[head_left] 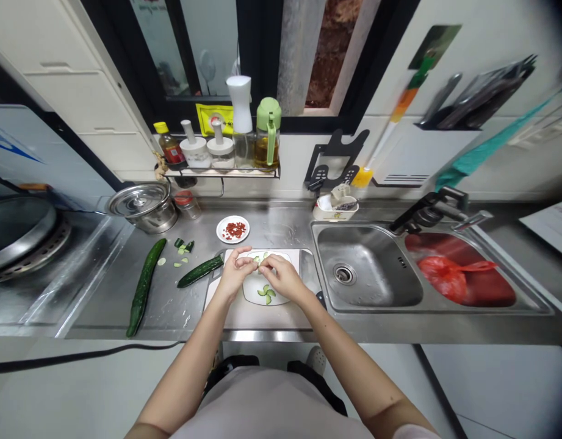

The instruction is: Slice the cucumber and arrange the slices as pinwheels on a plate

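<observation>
My left hand [236, 272] and my right hand [281, 275] meet over the far half of a white plate [281, 292]. Their fingertips are pinched together around a small pale green cucumber slice, partly hidden by the fingers. Nearer to me on the plate, several cucumber slices [266, 294] form a pinwheel. Under the plate lies a cutting board [235, 318]. A cut cucumber [201, 271] rests with one end at the board's left edge, and cucumber scraps [183, 247] lie beyond it. Behind the board stands a small dish of chopped red bits [235, 230].
A whole cucumber [146, 286] lies at left, near a lidded steel pot [146, 204] and a red-lidded jar [188, 204]. On the right is a double sink [370, 268], with a red plastic bag [445, 277] in its right basin. A seasoning rack [226, 173] hangs behind.
</observation>
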A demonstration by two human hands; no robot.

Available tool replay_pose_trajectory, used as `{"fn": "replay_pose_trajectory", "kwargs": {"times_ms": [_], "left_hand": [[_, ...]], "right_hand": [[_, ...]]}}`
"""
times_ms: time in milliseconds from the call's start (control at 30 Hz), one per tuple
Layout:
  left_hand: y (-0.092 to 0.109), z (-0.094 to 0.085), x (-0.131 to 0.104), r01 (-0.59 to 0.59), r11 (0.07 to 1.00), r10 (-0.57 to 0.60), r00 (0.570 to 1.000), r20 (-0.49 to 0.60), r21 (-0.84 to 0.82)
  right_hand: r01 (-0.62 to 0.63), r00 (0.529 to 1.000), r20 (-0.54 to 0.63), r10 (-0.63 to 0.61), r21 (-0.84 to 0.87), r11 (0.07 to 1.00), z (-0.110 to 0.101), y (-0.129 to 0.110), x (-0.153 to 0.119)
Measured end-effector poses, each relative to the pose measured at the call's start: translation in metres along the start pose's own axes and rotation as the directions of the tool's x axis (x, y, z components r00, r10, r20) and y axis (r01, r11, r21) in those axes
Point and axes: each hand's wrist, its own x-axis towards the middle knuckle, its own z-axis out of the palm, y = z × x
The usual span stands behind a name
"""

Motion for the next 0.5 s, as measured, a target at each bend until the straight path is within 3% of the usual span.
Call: {"fn": "replay_pose_trajectory", "kwargs": {"times_ms": [300, 500], "left_hand": [[-0.021, -0.012, 0.012, -0.054, 0.997, 0.053, 0.998, 0.017, 0.056], [-0.048, -0.031, 0.028, -0.052, 0.989, 0.046, 0.998, 0.05, 0.14]], "right_hand": [[-0.102, 0.993, 0.071, 0.096, 0.086, 0.991, 0.011, 0.011, 0.006], [-0.21, 0.962, 0.186, 0.201, 0.031, 0.977, 0.026, 0.026, 0.011]]}}
